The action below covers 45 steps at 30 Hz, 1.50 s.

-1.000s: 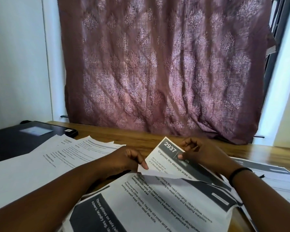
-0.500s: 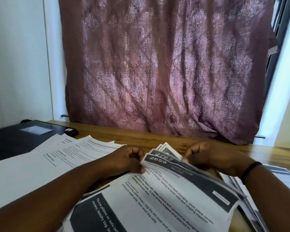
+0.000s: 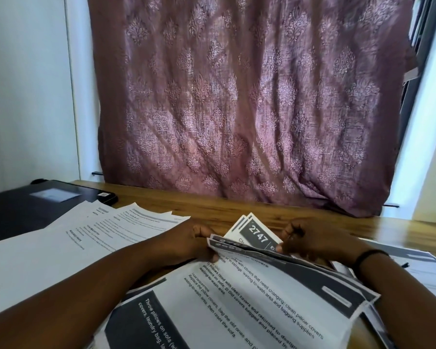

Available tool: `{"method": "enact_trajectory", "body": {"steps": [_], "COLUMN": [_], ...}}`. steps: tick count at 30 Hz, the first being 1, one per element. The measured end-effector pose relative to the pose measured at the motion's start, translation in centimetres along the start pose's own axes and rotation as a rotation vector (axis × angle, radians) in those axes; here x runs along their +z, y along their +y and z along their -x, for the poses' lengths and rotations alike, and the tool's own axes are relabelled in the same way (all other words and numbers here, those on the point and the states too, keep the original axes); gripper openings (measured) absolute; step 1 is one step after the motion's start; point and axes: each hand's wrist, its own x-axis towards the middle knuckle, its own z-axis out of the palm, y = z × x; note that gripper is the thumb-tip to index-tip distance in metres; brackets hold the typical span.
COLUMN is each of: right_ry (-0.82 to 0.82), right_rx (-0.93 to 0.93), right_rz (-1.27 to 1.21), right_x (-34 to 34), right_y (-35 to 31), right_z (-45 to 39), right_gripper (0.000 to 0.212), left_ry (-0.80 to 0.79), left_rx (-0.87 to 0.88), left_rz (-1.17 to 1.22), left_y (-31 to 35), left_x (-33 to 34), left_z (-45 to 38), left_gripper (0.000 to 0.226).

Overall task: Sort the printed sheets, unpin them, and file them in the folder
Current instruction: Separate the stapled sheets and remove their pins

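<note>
Now sheet 2747 (image 3: 258,234) stands exposed between left hand (image 3: 186,244) and right hand (image 3: 312,241)

Bare wooden desk (image 3: 212,207) lies open along the foot of the purple curtain (image 3: 249,102), which closes off the far side. Left of that strip, fanned white sheets (image 3: 91,230) and a black folder (image 3: 18,210) cover the desk; nearer than it, both forearms and the printed stack (image 3: 262,293) fill the space.

Home room used as a desk space, patterned mauve curtain (image 3: 249,104) over window, wooden table (image 3: 237,207), plain walls
</note>
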Motion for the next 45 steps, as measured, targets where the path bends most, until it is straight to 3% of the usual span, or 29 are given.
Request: {"method": "enact_trajectory", "body": {"steps": [5,9,13,17,22,32,36,41,45], "right_ry": [0.001,0.036,0.019,0.028,0.028,0.173,0.238,0.258,0.300], "right_rx": [-0.025,-0.172,-0.155,-0.160,-0.228,-0.129,-0.185,-0.273,-0.226], "right_rz": [-0.040,0.111,0.096,0.090,-0.124,-0.212,-0.208,-0.286,-0.331], "right_x": [0.1,-0.6,-0.4,-0.4,-0.2,-0.2,-0.2,-0.2,0.0], "right_y": [-0.1,0.1,0.9,1.3,0.9,1.1,0.1,-1.5,-1.3], "right_z": [-0.3,-0.4,-0.6,-0.9,-0.5,-0.8,-0.3,0.3,0.0], "right_gripper": [0.017,0.008,0.009,0.008,0.007,0.017,0.008,0.005,0.007], "left_ry": [-0.014,-0.021,0.030,0.015,0.013,0.039,0.090,0.158,0.158], "left_rx": [-0.003,-0.003,0.018,0.011,-0.022,-0.087,-0.018,0.055,0.069], "left_rz": [0.053,0.127,0.104,0.097,0.101,0.112,0.095,0.125,0.053], "left_y": [0.0,-0.3,-0.5,-0.4,0.2,-0.1,-0.5,-1.0,-0.9], "left_x": [0.0,0.0,0.1,0.1,0.2,0.2,0.1,0.6,0.6], "left_z": [0.0,-0.1,-0.4,-0.4,-0.1,-0.2,-0.3,-0.9,-0.8], "left_gripper": [0.031,0.034,0.061,0.053,0.035,0.019,0.024,0.045,0.047]}}
